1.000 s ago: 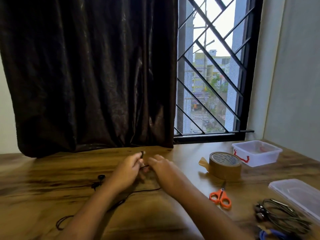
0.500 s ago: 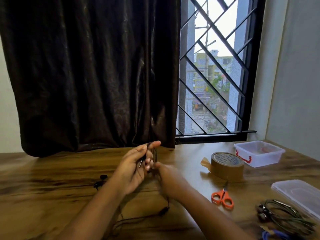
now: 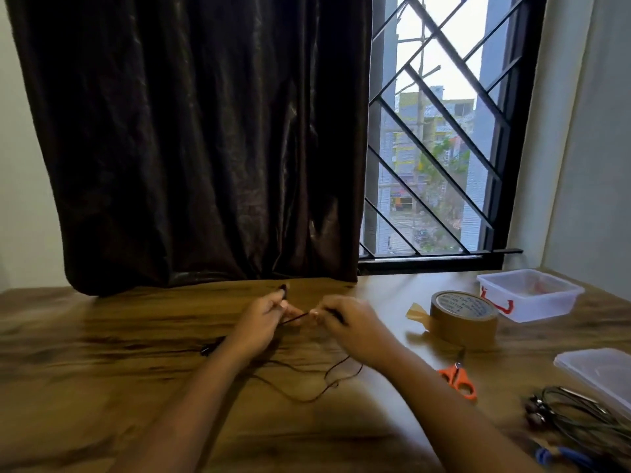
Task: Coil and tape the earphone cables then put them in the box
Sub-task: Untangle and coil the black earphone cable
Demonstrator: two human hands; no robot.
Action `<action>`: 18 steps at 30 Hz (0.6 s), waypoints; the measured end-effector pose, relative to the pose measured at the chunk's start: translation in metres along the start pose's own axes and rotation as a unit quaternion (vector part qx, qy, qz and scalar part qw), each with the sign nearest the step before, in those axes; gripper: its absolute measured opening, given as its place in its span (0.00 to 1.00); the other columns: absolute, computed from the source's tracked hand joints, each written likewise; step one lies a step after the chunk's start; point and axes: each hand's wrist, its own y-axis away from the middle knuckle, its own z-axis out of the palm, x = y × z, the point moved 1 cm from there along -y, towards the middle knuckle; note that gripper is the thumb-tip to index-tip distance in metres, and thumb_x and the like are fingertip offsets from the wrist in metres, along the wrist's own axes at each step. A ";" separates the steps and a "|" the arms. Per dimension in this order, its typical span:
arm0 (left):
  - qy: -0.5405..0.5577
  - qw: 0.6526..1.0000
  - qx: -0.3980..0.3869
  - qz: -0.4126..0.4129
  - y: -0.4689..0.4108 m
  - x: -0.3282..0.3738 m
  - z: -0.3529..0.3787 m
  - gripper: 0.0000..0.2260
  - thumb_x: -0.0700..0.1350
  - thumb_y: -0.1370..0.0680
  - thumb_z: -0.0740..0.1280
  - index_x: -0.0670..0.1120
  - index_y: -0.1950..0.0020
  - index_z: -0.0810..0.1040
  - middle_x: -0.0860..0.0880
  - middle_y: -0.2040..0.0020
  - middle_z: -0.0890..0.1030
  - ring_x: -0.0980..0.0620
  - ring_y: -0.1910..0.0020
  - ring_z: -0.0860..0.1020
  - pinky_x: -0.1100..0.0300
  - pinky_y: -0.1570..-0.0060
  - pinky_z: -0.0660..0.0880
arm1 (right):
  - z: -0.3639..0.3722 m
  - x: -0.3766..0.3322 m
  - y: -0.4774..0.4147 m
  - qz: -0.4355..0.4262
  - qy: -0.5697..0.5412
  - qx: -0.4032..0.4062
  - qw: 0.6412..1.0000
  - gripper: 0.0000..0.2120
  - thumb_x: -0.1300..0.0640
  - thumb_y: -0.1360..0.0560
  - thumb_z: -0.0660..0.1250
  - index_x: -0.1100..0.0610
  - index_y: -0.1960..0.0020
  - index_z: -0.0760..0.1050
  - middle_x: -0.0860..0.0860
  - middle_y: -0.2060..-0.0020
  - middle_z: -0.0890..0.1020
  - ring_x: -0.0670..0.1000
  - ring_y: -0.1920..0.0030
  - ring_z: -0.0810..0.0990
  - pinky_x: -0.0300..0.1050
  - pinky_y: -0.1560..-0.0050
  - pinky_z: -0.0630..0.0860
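A thin black earphone cable [image 3: 309, 392] trails loosely over the wooden table [image 3: 102, 387]. My left hand [image 3: 259, 324] pinches one end of it, with the plug sticking up above the fingers. My right hand [image 3: 348, 324] pinches the same cable a short way to the right, and a taut stretch runs between the two hands. An earbud [image 3: 206, 350] lies on the table left of my left wrist. The clear plastic box [image 3: 527, 295] with red clips stands at the far right, open.
A roll of brown tape [image 3: 462, 317] sits right of my hands, orange-handled scissors [image 3: 457, 378] in front of it. The box's clear lid [image 3: 601, 372] lies at the right edge. A dark coiled earphone bundle [image 3: 577, 416] and a blue cable [image 3: 563, 454] lie near the front right.
Both hands have come down lower toward the table and moved apart, drawing the cable straight between them. The loose cable has shifted to the right under my right wrist.
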 end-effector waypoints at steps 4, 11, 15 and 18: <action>0.086 0.983 -0.156 -0.046 0.017 0.025 0.012 0.13 0.39 0.17 0.53 0.48 0.36 0.69 0.46 0.58 0.84 0.53 0.67 0.81 0.61 0.57 0.79 | -0.022 0.009 0.001 -0.031 -0.033 0.138 0.989 0.05 0.59 0.26 0.71 0.52 0.60 0.78 0.41 0.71 0.76 0.36 0.66 0.75 0.26 0.65 0.66; 0.239 0.943 -0.225 -0.060 0.029 0.043 0.022 0.14 0.38 0.18 0.53 0.42 0.45 0.79 0.48 0.69 0.76 0.59 0.82 0.65 0.61 0.65 0.75 | -0.022 0.013 -0.002 -0.003 -0.119 0.184 0.976 0.04 0.61 0.27 0.71 0.54 0.59 0.79 0.46 0.66 0.81 0.39 0.67 0.77 0.26 0.66 0.69; 0.391 0.902 -0.182 -0.028 0.027 0.046 0.022 0.15 0.37 0.20 0.53 0.37 0.39 0.76 0.47 0.69 0.77 0.59 0.82 0.66 0.62 0.67 0.78 | -0.009 0.010 -0.002 0.013 -0.118 0.146 0.982 0.11 0.62 0.23 0.65 0.47 0.58 0.77 0.41 0.65 0.78 0.34 0.63 0.76 0.27 0.62 0.68; 0.431 0.895 -0.114 -0.004 0.025 0.051 0.020 0.14 0.38 0.19 0.53 0.40 0.39 0.75 0.46 0.65 0.82 0.56 0.77 0.74 0.61 0.64 0.79 | 0.015 0.008 0.001 0.035 -0.111 0.030 0.993 0.16 0.64 0.20 0.59 0.43 0.58 0.71 0.40 0.63 0.75 0.33 0.63 0.75 0.30 0.60 0.68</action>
